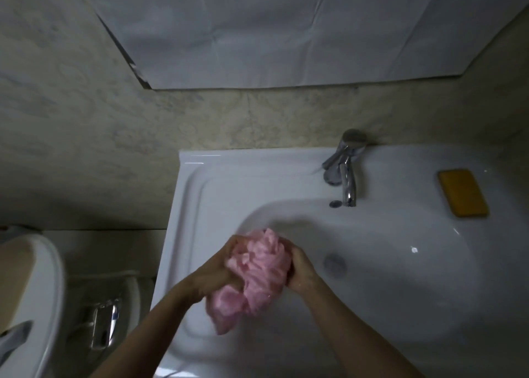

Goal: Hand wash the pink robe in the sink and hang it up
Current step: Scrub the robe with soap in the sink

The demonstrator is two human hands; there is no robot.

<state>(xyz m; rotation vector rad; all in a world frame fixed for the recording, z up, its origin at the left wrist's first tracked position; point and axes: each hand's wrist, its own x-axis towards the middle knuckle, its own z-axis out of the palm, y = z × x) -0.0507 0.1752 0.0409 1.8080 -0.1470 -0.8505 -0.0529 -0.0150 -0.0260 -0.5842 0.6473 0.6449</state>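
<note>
Robe (257, 274) is seen as a pink, crumpled wad, bunched tight, with folds and ridges across the top; the lower end hangs down and is blurred. It is held just above the left part of the sink (206, 194) basin, near the inner left slope, and is clamped between both hands. Left grip (220, 271) is closed round the wad's left side, fingers curled into the fabric. Right grip (300, 271) is closed on the right side, thumb and fingers wrapped over the cloth; small drops are seen on the wrist. Drain (335, 264) is located just right of the right grip, uncovered. Chrome faucet (347, 177) is mounted at the back edge, spout pointed into the basin, with an overflow hole (335, 204) beside its tip. Yellow block (463, 193) is laid on the back right ledge of the sink, well apart from the robe. White creased sheet (286, 28) is fixed on the wall above. Toilet (34, 291) is seen at the left, with a chrome fitting (103, 329) between it and the sink.
</note>
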